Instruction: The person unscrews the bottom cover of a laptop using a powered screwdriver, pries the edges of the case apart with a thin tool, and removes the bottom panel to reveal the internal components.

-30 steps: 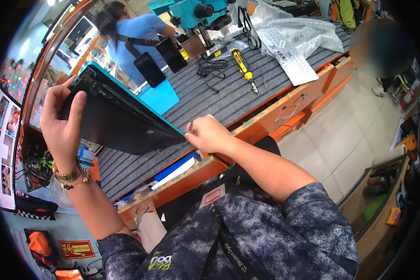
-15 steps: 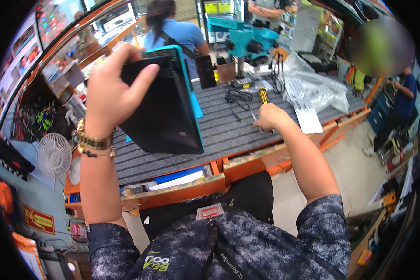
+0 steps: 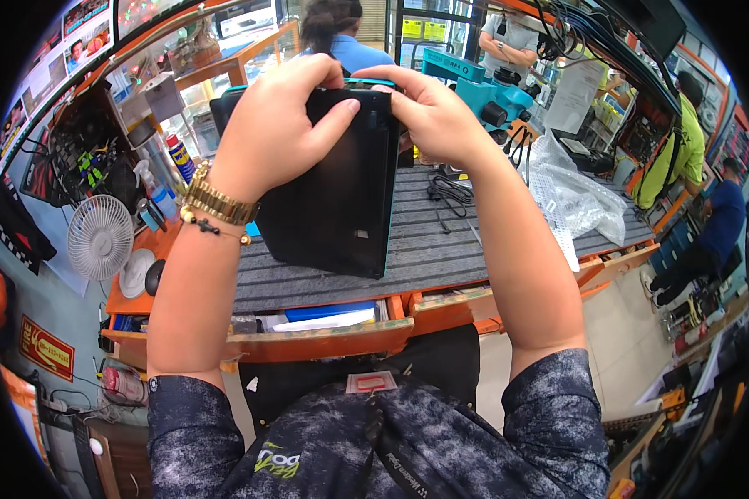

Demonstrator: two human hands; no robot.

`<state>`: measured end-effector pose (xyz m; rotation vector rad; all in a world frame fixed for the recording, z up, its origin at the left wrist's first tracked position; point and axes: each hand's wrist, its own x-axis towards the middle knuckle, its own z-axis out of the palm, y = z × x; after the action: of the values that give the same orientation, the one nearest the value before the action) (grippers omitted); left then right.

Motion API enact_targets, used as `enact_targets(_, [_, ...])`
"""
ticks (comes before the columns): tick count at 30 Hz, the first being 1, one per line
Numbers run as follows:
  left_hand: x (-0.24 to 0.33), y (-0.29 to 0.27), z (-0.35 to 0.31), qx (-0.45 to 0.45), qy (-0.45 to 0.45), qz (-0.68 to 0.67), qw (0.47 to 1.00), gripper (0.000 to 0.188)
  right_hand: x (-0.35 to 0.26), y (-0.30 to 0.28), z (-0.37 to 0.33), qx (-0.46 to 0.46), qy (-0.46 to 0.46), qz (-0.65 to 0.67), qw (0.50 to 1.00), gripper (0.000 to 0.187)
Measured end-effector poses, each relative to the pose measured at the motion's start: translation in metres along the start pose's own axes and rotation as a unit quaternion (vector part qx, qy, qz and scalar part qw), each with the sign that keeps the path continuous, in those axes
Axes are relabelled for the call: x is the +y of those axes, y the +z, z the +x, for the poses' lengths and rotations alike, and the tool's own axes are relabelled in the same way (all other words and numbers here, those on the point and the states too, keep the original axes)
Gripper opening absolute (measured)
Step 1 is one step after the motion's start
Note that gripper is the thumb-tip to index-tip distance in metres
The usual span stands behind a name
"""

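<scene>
Both forearms rose from the lower edge, bent upward and meeting at the top of a black tablet (image 3: 337, 195) with a teal rim, held upright above the grey ribbed mat (image 3: 441, 249). The left hand (image 3: 279, 125), a gold watch (image 3: 218, 202) on its wrist, wrapped over the tablet's upper left corner, fingers spread across its dark face, grasping it. The right hand (image 3: 433, 112) clenched the upper right corner, thumb pressed on the front. The tablet hung below both hands, its lower edge near an open orange drawer (image 3: 333, 328)
</scene>
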<state>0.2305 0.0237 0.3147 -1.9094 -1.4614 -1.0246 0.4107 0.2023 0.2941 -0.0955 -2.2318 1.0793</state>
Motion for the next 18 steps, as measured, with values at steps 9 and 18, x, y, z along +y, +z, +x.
enact_targets(9, [-0.035,0.026,0.009,0.048,0.045,0.087,0.994,0.03,0.008,0.009,0.014,0.08,0.048,0.027,0.995,0.034])
enact_targets(18, [-0.045,0.046,-0.019,-0.01,-0.033,0.033,0.999,0.037,0.048,-0.022,-0.045,0.167,0.208,0.071,0.961,0.04])
